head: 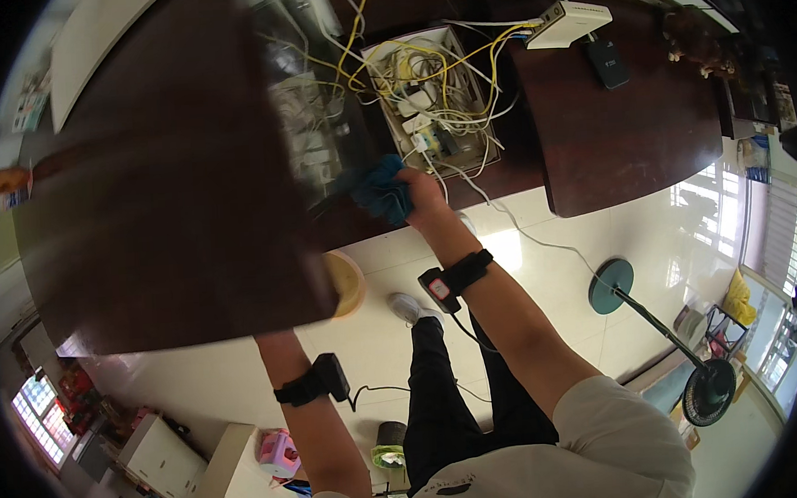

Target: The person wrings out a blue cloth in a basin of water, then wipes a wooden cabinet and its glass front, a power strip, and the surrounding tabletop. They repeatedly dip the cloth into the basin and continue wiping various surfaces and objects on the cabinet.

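Observation:
My right hand (425, 197) grips a crumpled blue cloth (387, 190) above the front edge of a dark wooden cabinet (364, 229). Just beyond it stands an open box (478, 151) packed with tangled white and yellow cables (423, 65) and white plugs or adapters. My left hand is out of view; its forearm runs under a large dark wooden panel (167, 214), which hides it. Between the panel and the box lies a dark, glossy surface (303, 112), blurred, with cables showing on it.
A white router (569, 23) and a small black box (608, 63) sit on the right wooden top (622, 129). A white cable trails to a green standing fan (611, 285). A round yellowish tub or stool (346, 283) is partly under the panel. Behind me stands a lined bin (388, 445).

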The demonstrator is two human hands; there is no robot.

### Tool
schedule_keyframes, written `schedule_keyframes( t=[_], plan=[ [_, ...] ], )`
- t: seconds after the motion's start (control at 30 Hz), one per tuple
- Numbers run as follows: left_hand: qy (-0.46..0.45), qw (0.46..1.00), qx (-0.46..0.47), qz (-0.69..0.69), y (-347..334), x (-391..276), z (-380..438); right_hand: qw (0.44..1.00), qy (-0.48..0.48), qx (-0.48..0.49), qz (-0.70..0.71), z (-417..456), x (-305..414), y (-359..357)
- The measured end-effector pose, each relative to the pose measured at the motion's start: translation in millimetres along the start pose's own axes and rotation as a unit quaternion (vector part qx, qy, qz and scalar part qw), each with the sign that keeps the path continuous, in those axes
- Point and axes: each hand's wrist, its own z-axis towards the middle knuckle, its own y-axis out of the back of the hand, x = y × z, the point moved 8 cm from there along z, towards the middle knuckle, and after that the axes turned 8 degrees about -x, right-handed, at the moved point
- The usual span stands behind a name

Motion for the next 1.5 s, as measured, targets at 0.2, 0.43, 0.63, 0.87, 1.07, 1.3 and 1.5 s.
schedule_keyframes(
  t=[0.2,0.43,0.63,0.87,1.07,1.3,1.5],
  plan=[
    [-0.055,0.962,-0.168,0.209,-10,-2,3,0.994,0.097,-0.052,-0.019,15,56,-9],
    [-0.061,0.980,-0.094,0.164,-29,-2,12,0.970,0.084,-0.089,-0.210,75,31,-30],
    [-0.065,0.930,-0.283,0.225,-24,-8,-6,0.843,0.202,-0.029,-0.497,135,6,-35],
    [0.018,0.983,-0.141,-0.119,-16,6,6,0.757,0.344,-0.017,-0.555,238,54,-83],
    [-0.006,0.968,-0.250,0.001,-22,4,3,0.513,0.492,-0.029,-0.703,255,93,-115],
    [-0.020,0.953,-0.302,0.027,-25,-5,-12,0.580,0.530,-0.043,-0.617,271,117,-169],
    [-0.012,0.949,-0.313,0.034,-30,7,-5,0.518,0.530,-0.033,-0.670,333,140,-177]
  ],
)
